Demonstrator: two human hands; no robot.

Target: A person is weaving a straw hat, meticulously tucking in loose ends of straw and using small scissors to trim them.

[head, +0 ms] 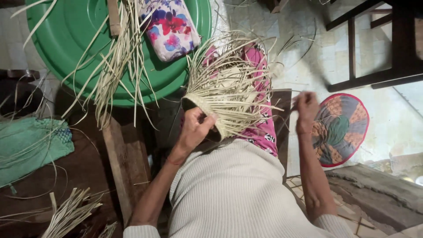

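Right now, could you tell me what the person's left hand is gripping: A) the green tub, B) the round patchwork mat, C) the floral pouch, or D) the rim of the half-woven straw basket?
D: the left hand clasps the rim of the half-woven straw basket, while the right hand pulls a loose strand beside it.

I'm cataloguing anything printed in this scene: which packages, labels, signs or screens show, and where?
No packages, labels, signs or screens show.
Closest thing: a floral pouch, white with red, blue and purple flowers, lying on the green round lid, top centre.
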